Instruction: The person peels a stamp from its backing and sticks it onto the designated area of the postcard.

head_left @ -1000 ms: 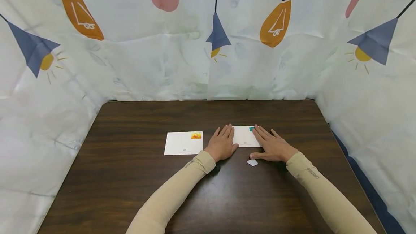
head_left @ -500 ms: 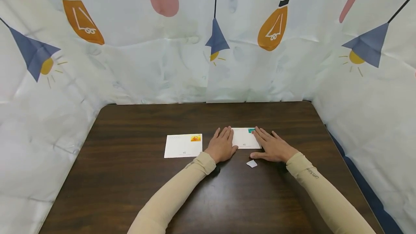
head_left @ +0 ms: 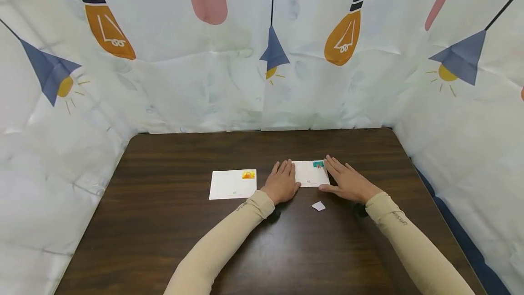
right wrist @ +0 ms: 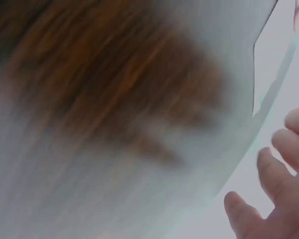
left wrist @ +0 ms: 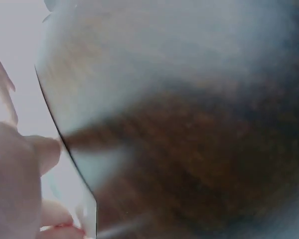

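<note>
A white envelope with a teal stamp at its upper right lies flat on the table. My left hand rests on its left edge with straight fingers; the left wrist view shows the thumb on the envelope's near edge. My right hand is at the envelope's right edge, fingers straight and spread, beside the stamp. Its thumb points toward the near right corner. Whether the right fingertips touch the envelope I cannot tell. Left of my left hand lies a second white envelope bearing a yellow-orange stamp.
A small white paper scrap lies on the dark wooden table, nearer than the right envelope. White curtains printed with lamps and bulbs surround the table at the back and both sides.
My right hand has slid right, off the teal stamp, which now shows fully. The left hand stays in place on the envelope. The head view has tilted slightly upward.
</note>
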Tool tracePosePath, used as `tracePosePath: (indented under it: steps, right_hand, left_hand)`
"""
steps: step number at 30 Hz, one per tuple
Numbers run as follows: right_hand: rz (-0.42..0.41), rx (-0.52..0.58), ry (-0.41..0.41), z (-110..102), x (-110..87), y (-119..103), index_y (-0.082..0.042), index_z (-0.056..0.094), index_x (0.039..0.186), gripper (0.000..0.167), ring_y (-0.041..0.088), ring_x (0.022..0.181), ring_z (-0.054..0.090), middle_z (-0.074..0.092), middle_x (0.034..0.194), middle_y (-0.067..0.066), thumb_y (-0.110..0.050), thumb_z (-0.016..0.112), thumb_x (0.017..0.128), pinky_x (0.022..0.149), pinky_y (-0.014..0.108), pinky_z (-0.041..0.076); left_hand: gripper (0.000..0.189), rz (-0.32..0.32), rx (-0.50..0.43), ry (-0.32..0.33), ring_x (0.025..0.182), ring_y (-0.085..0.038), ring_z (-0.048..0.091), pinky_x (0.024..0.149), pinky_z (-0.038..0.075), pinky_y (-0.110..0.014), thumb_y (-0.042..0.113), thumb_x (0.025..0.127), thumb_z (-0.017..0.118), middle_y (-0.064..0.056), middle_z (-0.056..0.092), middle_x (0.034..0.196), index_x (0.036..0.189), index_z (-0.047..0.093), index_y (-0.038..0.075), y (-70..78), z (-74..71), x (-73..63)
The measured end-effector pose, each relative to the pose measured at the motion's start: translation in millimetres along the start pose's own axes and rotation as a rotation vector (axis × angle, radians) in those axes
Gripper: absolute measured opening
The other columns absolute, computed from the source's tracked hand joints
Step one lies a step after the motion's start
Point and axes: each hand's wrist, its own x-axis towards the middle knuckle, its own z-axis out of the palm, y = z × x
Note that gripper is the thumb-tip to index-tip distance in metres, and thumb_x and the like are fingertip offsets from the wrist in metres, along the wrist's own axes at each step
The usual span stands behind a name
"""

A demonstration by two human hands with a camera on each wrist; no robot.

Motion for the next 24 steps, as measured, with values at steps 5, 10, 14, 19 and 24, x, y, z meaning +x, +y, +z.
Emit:
tracePosePath:
  steps: [5, 10, 14, 19, 24]
  right_hand:
    - [-0.011, 0.025, 0.104, -9.8, -5.5, 10.4, -0.006, 0.023, 0.165, 0.092, 0.046, 0.157, 0.028, 0.019, 0.173, 0.022, -0.061, 0.057, 0.099, 0.123, 0.068, 0.029]
    - [-0.009, 0.031, 0.156, -23.0, -15.3, 22.9, -0.009, 0.025, 0.165, 0.087, 0.051, 0.152, 0.034, 0.022, 0.171, 0.023, -0.057, 0.059, 0.101, 0.12, 0.067, 0.035]
    - [0.011, 0.021, 0.21, -37.9, -21.8, 32.3, -0.01, 0.025, 0.165, 0.085, 0.053, 0.151, 0.031, 0.022, 0.171, 0.024, -0.054, 0.059, 0.101, 0.12, 0.069, 0.031]
    - [0.018, -0.04, 0.345, -50.9, -36.7, 41.9, -0.008, 0.029, 0.163, 0.083, 0.056, 0.147, 0.034, 0.029, 0.166, 0.028, -0.047, 0.065, 0.1, 0.117, 0.071, 0.031]
    - [0.034, -0.099, 0.477, -59.1, -53.8, 47.4, -0.007, 0.031, 0.163, 0.085, 0.056, 0.147, 0.033, 0.032, 0.163, 0.032, -0.046, 0.068, 0.098, 0.113, 0.074, 0.032]
  left_hand:
    - [0.066, 0.01, 0.012, 0.067, 0.159, -0.029, 0.032, 0.132, 0.026, -0.046, 0.042, 0.111, 0.041, -0.018, 0.033, 0.169, 0.161, 0.032, -0.001, -7.7, -1.7, 2.8]
    - [0.067, 0.019, 0.008, 0.108, 0.159, -0.03, 0.033, 0.132, 0.026, -0.047, 0.044, 0.111, 0.042, -0.017, 0.036, 0.168, 0.16, 0.033, 0.0, -18.3, -7.4, 2.2]
    - [0.068, 0.015, 0.008, 0.157, 0.158, -0.033, 0.033, 0.131, 0.027, -0.049, 0.046, 0.109, 0.045, -0.017, 0.039, 0.167, 0.16, 0.036, 0.002, -30.8, -17.0, -2.1]
    - [0.07, 0.023, 0.023, 0.23, 0.157, -0.039, 0.033, 0.13, 0.027, -0.052, 0.049, 0.108, 0.047, -0.019, 0.039, 0.166, 0.16, 0.036, 0.004, -50.1, -27.4, -13.0]
    - [0.074, 0.005, 0.049, 0.301, 0.159, -0.041, 0.028, 0.131, 0.025, -0.054, 0.051, 0.107, 0.048, -0.021, 0.036, 0.167, 0.161, 0.034, 0.002, -72.6, -39.8, -34.3]
